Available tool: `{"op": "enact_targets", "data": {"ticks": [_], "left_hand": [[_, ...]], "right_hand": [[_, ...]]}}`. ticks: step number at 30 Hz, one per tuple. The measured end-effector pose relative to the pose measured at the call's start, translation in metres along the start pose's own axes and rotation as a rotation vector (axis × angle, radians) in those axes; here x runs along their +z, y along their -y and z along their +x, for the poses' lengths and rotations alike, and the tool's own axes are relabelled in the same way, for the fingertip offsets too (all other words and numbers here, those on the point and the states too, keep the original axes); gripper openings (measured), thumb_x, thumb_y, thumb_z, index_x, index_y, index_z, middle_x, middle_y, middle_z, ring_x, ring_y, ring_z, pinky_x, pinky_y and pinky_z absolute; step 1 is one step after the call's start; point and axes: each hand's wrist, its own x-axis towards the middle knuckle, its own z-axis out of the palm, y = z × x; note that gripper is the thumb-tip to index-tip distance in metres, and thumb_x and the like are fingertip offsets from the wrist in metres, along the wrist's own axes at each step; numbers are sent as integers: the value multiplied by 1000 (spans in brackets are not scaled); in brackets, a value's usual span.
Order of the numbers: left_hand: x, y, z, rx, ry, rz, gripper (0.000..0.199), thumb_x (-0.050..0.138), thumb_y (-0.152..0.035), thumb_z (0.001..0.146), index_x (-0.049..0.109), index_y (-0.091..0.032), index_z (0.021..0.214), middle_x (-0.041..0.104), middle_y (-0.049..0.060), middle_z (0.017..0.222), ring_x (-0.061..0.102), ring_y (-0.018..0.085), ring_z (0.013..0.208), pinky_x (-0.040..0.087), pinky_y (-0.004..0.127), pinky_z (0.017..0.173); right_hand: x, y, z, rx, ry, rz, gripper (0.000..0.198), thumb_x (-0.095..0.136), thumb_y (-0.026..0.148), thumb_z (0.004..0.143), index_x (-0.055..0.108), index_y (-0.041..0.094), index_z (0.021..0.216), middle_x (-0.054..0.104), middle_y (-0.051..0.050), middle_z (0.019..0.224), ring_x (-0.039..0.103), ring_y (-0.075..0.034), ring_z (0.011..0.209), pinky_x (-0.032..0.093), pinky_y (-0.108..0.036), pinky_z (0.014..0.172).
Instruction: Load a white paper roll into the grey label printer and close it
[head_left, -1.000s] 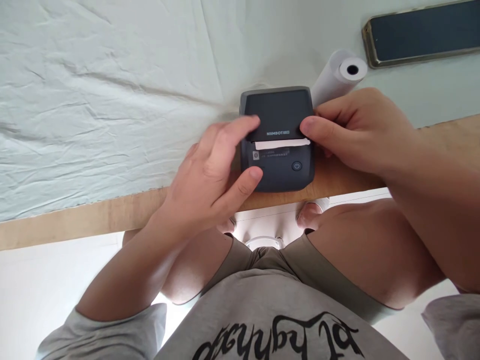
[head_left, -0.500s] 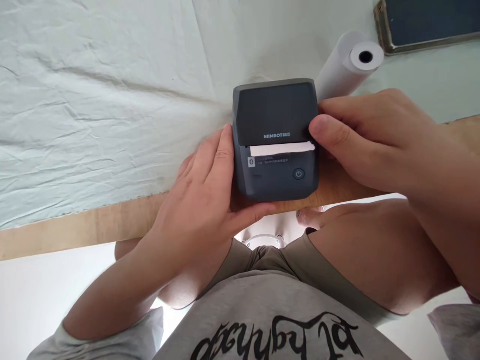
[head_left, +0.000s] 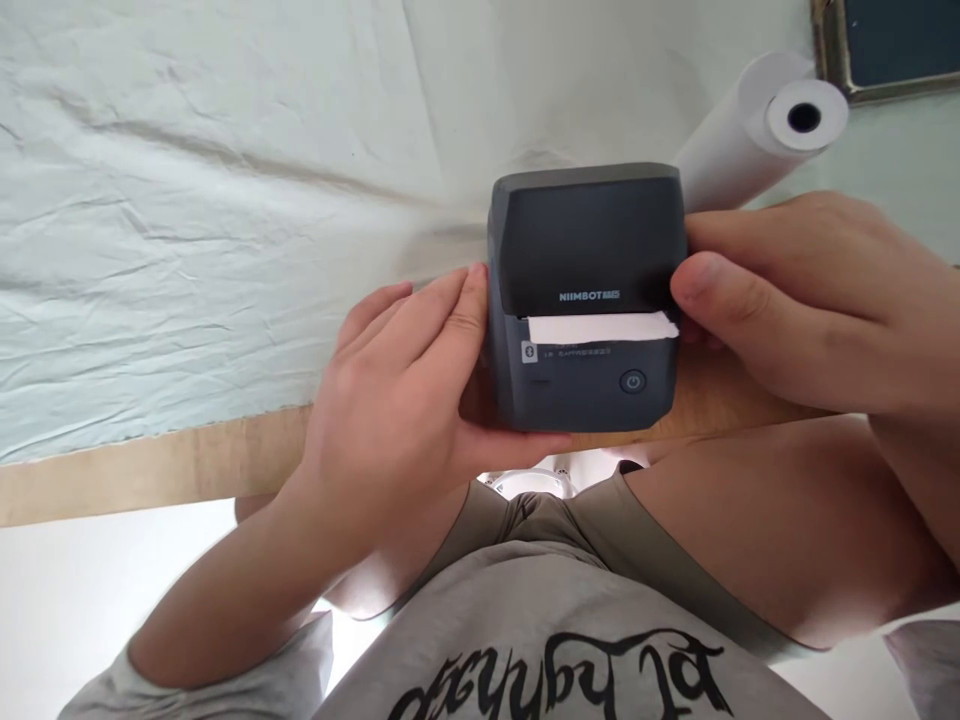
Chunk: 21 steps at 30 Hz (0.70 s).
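Note:
A dark label printer [head_left: 585, 240] marked NIIMBOT is between my hands, near the table's front edge. A short strip of white paper [head_left: 604, 327] sticks out of its slot, above a round power button [head_left: 633, 382]. My left hand [head_left: 409, 385] grips the printer's left side, with the thumb along its lower edge. My right hand [head_left: 795, 295] grips the right side, its thumb close to the paper's right end. The right fingertips are partly hidden beside the printer. Behind the printer lies a white paper roll [head_left: 750, 140] with a dark core.
A pale wrinkled cloth [head_left: 225, 200] covers most of the table. Its bare wooden edge [head_left: 150, 460] runs along the front, close to my legs. At the far right corner lies a dark flat object in a brownish frame [head_left: 832, 60], cut off by the view.
The printer and both hands appear shifted right and slightly closer in view. The roll and framed object have also shifted right. The paper strip shows a little more.

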Motion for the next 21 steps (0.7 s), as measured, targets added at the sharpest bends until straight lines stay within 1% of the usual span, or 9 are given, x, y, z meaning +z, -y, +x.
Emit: {"op": "enact_targets", "data": {"ticks": [2, 5, 9, 11, 14, 16, 18, 19, 21], "left_hand": [[3, 4, 0, 38, -3, 15, 91, 79, -89, 106, 70, -23, 168, 85, 11, 153, 87, 38, 134, 61, 57, 136], [7, 6, 1, 65, -39, 0, 94, 78, -94, 103, 72, -21, 162, 86, 14, 152, 88, 37, 133, 59, 59, 136], [3, -2, 5, -24, 24, -16, 99, 71, -100, 102, 71, -21, 162, 86, 12, 155, 87, 37, 133, 58, 58, 136], [-2, -6, 8, -81, 64, -61, 94, 69, -95, 104, 71, -21, 162, 86, 11, 154, 85, 37, 136, 56, 57, 138], [-7, -11, 10, -158, 99, -123, 72, 64, -73, 113, 71, -20, 162, 85, 8, 155, 81, 38, 143, 58, 55, 134], [-7, -13, 11, -174, 108, -145, 68, 62, -63, 113, 70, -19, 164, 84, 10, 156, 79, 41, 146, 60, 57, 131], [-6, -13, 11, -169, 109, -147, 72, 63, -59, 110, 68, -15, 166, 83, 13, 156, 78, 44, 147, 61, 60, 131], [-5, -13, 12, -164, 110, -141, 74, 63, -58, 109, 68, -12, 167, 83, 15, 155, 78, 44, 146, 61, 60, 131], [-3, -12, 13, -158, 104, -120, 78, 62, -58, 108, 68, -8, 167, 83, 17, 153, 78, 43, 145, 61, 59, 130]], "right_hand": [[0, -3, 2, -18, -12, -23, 97, 25, 100, 113, 63, 14, 91, 69, -2, 81, 56, -2, 69, 37, -30, 65], [2, -7, 3, -26, -48, -69, 103, 20, 106, 109, 66, 15, 92, 72, -4, 83, 59, -4, 68, 38, -29, 64], [5, -6, -1, -19, -85, -93, 105, 21, 109, 107, 66, 15, 92, 69, -1, 78, 59, -2, 66, 38, -25, 61], [8, -1, -4, 8, -127, -69, 106, 25, 112, 104, 63, 15, 88, 61, 0, 71, 52, 0, 62, 34, -24, 57], [13, 10, -5, 54, -288, 5, 101, 49, 115, 93, 55, 14, 85, 53, 3, 67, 40, 2, 59, 27, -23, 54], [17, 15, -3, 45, -447, 35, 94, 63, 109, 91, 58, 16, 93, 55, 6, 68, 43, 3, 60, 34, -22, 60], [19, 17, -1, 5, -580, 17, 81, 68, 99, 99, 67, 18, 107, 58, 7, 69, 52, 2, 61, 42, -23, 66], [18, 18, 0, -18, -631, -10, 74, 68, 93, 104, 71, 19, 114, 57, 6, 68, 56, 1, 62, 43, -23, 67], [14, 21, 2, -40, -680, -72, 65, 66, 83, 111, 78, 20, 127, 58, 5, 71, 62, 0, 66, 40, -21, 62]]}}
